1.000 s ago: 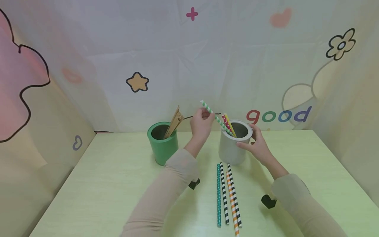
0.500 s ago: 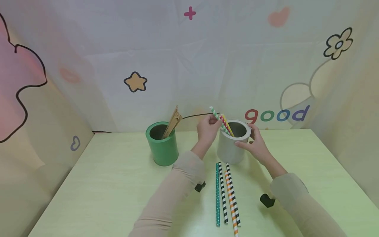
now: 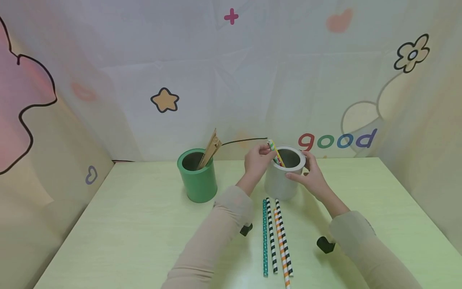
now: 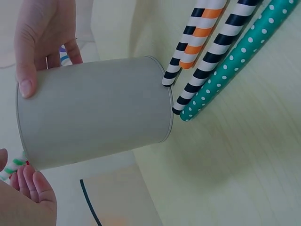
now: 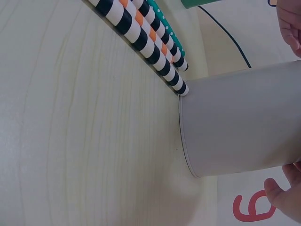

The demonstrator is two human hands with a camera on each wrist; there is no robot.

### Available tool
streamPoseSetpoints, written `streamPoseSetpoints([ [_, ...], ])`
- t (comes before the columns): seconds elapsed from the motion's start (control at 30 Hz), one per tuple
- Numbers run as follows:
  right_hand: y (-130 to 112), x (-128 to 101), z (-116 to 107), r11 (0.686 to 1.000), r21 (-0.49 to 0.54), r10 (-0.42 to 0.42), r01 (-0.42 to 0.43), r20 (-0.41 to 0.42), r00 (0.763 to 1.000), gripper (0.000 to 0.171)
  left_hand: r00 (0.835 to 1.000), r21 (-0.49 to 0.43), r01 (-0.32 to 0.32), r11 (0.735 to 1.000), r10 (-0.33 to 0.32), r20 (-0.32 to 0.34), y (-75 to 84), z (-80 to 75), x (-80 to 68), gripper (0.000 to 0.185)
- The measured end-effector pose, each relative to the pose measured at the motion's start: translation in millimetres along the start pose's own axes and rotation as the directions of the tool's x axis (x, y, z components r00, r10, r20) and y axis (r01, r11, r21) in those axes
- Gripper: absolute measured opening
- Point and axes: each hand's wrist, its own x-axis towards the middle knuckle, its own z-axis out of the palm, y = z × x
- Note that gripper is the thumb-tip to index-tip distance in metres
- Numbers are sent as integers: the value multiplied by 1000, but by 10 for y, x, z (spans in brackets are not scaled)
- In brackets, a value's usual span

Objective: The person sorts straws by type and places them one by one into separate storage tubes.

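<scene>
A grey cup [image 3: 278, 184] stands at the back middle of the pale green table [image 3: 144, 224]. Red and yellow straws [image 3: 277, 154] lean inside it. My left hand [image 3: 266, 151] pinches the top of a green-and-white striped straw [image 3: 270, 143], most of which is down in the cup. My right hand [image 3: 302, 168] grips the cup's rim from the right, thumb in front. The left wrist view shows the cup [image 4: 94, 108], my right thumb [image 4: 27, 52] on it and the striped straw [image 4: 13, 168]. In the right wrist view the cup [image 5: 240, 122] fills the right side.
A green cup [image 3: 197, 178] with wooden sticks [image 3: 211, 147] stands left of the grey one. Several patterned straws [image 3: 276, 237] lie side by side in front of the grey cup, also seen as straws [image 4: 221, 56] and straws [image 5: 141, 28]. Printed cloth walls enclose the table.
My left hand has moved right and down, sliding the green-and-white straw from well above the rim into the grey cup. The right hand has kept its hold.
</scene>
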Motion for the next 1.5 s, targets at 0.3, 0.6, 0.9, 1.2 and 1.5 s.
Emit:
streamPoseSetpoints([
  [0.3, 58, 34, 7, 1000, -10, -3, 3, -4, 1000, 86, 1000, -21, 22, 1000, -22, 1, -28, -53, -20, 31],
  [0.6, 52, 28, 12, 1000, -6, -10, 10, -3, 1000, 85, 1000, -19, 7, 1000, -6, 15, -50, -55, -25, 31],
  [0.9, 28, 15, 15, 1000, 2, -5, 5, -10, 1000, 86, 999, -12, -17, 1000, 17, 39, -71, -134, -69, 33],
  [1.2, 21, 11, 7, 1000, 0, -3, 3, 5, 1000, 87, 997, 46, -2, 999, -2, 82, -292, -195, -97, 36],
  [1.5, 37, 28, 1, 1000, -9, 19, -19, 1, 1000, 88, 983, 140, 52, 989, -75, 169, -513, -276, -199, 41],
])
